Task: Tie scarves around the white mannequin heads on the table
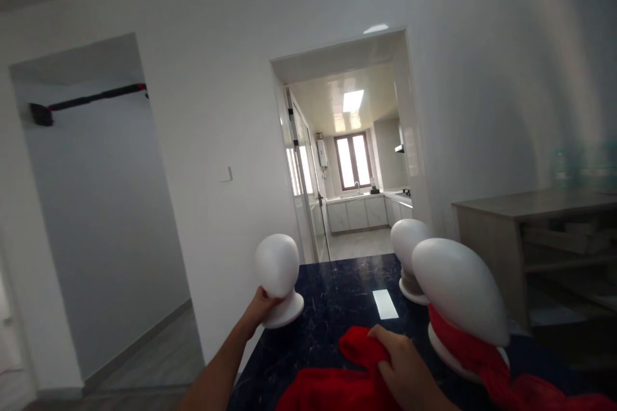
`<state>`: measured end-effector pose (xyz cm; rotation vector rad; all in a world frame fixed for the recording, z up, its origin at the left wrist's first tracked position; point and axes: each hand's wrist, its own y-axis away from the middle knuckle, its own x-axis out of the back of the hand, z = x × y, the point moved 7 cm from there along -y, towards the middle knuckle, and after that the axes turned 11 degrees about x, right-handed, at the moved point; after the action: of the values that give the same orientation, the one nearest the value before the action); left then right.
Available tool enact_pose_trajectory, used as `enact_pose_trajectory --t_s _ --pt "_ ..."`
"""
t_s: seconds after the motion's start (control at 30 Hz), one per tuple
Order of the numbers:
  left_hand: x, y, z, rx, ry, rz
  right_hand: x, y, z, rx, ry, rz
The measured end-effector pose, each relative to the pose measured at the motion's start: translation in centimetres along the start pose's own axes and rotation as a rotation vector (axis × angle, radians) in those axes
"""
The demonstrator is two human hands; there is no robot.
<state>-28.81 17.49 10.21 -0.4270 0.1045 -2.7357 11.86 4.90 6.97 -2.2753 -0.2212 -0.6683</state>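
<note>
On the left of the dark blue marbled table (337,279) stands a white mannequin head (278,263) on a round base. My left hand (264,306) grips it at the neck, its fingers partly hidden behind it. Bunched red cloth (321,388) lies at the near edge, and my right hand (402,359) pinches a fold of it between thumb and fingers. To the right, a larger, nearer mannequin head (457,286) has red fabric (457,340) wrapped round its neck, trailing off to the right. Behind it is another white head (409,241) with something greyish-brown round its neck.
A wooden cabinet (496,205) with shelves stands at the right, with blurred clear bottles (562,167) on top. Beyond the table a doorway opens into a kitchen with white cupboards (354,213). A tiled floor (149,347) shows at the left.
</note>
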Motion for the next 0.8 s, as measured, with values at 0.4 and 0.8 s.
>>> enact_pose_trajectory --t_s 0.4,0.8 --pt "-4.3 -4.4 -0.3 -0.1 -0.078 -0.191 -3.0 0.0 1.0 0.025 0.089 -0.211" --pt "-4.6 -5.6 -1.7 -0.095 -0.046 -0.273 -2.9 -0.4 0.2 -0.022 0.049 -0.233"
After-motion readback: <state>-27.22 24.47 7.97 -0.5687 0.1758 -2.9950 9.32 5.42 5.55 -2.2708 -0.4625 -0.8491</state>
